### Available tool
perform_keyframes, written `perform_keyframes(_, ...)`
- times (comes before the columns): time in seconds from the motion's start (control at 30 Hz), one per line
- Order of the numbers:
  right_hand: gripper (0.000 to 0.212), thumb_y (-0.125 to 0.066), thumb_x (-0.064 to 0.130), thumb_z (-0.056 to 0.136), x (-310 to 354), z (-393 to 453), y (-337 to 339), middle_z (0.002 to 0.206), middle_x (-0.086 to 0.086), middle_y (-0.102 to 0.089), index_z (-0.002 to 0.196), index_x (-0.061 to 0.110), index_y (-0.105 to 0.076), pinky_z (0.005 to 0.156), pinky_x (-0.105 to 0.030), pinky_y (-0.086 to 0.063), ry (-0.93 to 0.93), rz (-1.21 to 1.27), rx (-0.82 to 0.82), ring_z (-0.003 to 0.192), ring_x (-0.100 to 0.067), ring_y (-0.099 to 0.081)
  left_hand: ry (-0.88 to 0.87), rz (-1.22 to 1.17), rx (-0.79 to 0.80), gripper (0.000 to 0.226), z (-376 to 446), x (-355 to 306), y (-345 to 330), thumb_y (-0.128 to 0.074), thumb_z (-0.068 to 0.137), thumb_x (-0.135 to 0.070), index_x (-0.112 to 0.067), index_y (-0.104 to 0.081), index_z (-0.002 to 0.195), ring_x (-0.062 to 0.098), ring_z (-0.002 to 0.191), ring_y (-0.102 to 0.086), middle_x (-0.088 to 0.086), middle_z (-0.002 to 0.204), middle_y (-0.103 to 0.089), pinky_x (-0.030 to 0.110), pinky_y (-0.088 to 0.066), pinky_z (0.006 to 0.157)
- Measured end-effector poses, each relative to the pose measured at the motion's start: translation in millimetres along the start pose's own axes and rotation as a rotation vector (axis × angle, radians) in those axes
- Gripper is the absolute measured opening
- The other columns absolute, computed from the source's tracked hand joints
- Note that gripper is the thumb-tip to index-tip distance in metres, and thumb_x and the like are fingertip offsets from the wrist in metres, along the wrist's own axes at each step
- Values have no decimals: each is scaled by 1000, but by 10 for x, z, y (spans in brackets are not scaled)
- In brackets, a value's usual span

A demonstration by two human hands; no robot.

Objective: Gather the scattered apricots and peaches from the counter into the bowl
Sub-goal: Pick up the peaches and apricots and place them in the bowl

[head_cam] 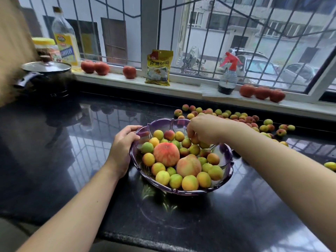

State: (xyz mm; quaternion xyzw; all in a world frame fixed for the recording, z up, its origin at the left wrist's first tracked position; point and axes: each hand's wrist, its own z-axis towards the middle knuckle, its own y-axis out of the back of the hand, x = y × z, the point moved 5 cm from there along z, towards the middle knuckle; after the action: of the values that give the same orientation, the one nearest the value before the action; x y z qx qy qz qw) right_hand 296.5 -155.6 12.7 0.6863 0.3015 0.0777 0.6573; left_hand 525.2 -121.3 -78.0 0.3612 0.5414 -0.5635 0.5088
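Note:
A purple glass bowl stands on the black counter, holding several apricots and two big peaches. My left hand grips the bowl's left rim. Over the bowl's back right part, my right hand has its fingers curled down round small apricots. Several loose apricots lie scattered on the counter behind and to the right of the bowl. One apricot lies alone at the far right.
On the white windowsill stand red peaches, a yellow food packet, a spray bottle and more red peaches. A lidded pot, an oil bottle and a jar are at the back left.

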Motion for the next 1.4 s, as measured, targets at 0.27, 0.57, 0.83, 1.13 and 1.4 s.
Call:
perform_keyframes(0.27,28,-59,4,94,-463,-368,43,104,5,-71,111,20,-74,79,-18,-46,-310,635,-575,95,-11,-64,8,5,-13,48,-17,-24,-2,-54,74,-18,1,-69,115,29,96,-69,26,110,-75,40,-55,85)
perform_keyframes(0.57,24,-51,30,105,-399,-952,-699,91,-12,-75,99,17,-70,78,-47,-62,-784,1351,-413,82,-28,-73,10,-13,19,58,-47,-54,-34,-50,72,-15,-6,-71,126,21,99,-77,12,108,-81,31,-62,85)
perform_keyframes(0.83,18,-60,25,101,-108,-425,-403,92,-4,-73,102,15,-76,78,-41,-63,-693,1266,-496,85,-21,-72,303,-493,15,60,50,-117,132,-49,77,-16,-5,-63,135,36,113,-68,23,135,-69,53,-49,112)
perform_keyframes(1.13,13,-67,29,97,-158,659,-292,96,4,-73,103,20,-75,75,-25,-59,-417,1192,-409,90,-12,-71,360,-397,287,116,846,-238,386,-92,41,-23,-7,-54,150,45,137,-58,26,149,-59,58,-39,119)
perform_keyframes(1.4,16,-60,29,100,-709,1348,-161,87,0,-73,92,21,-72,70,-30,-49,-513,801,-511,79,-16,-67,410,-519,589,105,1100,99,347,-72,64,-17,-5,-37,162,35,148,-49,24,161,-47,47,-32,127)
